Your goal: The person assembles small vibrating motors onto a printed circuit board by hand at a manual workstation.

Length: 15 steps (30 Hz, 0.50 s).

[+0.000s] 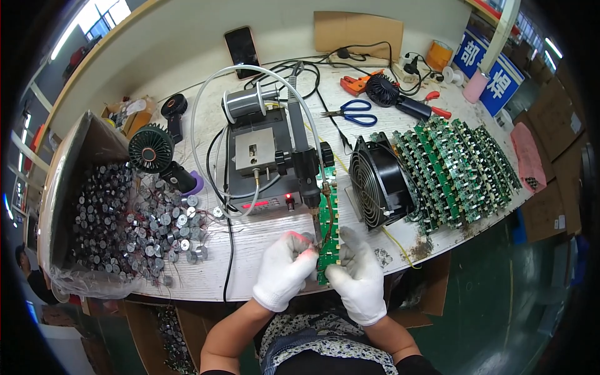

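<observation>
Green board (329, 236): under soldering iron (309, 187)
Left hand (286, 269): fingers bunched at board's left edge; can't tell what's held
Right hand (359, 278): pinched shut on board's right edge
Risk: likely burn if left fingertips drift into iron

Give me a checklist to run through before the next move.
1. Left hand and right hand gloved: ok, both in white.
2. Right hand at the green circuit board: ok, at its right edge.
3. Left hand clear of the soldering iron: cannot tell; fingers are close to its tip.
4. Wire on the silver spool: ok, wound on.
5. Black boxed fan spinning: cannot tell from a still.
</observation>
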### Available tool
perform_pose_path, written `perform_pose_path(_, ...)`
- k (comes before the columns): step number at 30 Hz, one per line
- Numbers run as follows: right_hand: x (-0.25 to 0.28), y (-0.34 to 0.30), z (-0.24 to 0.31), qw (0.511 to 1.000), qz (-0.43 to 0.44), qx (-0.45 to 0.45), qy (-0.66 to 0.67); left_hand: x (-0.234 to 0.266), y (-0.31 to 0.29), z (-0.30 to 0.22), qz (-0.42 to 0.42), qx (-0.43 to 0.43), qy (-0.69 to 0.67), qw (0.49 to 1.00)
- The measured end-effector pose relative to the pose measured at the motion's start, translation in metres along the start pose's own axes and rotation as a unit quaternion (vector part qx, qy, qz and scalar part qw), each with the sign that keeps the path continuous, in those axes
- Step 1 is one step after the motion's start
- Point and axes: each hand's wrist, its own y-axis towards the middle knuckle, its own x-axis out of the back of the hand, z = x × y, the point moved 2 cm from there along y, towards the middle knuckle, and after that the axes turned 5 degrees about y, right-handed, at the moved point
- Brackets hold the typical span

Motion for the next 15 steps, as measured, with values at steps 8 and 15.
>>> perform_pose_path(8, 0.005, -0.005, -0.006, 1.0, 0.002, -0.004, -0.013, 0.001, -0.005, 0.004, -0.002, 0.003, 0.012, 1.0)
perform_pose_path(15, 0.019, -0.025, 0.016, 0.926, 0.045, 0.084, -0.365, 0.018, -0.012, 0.008, 0.088, 0.045, 0.113, 0.989)
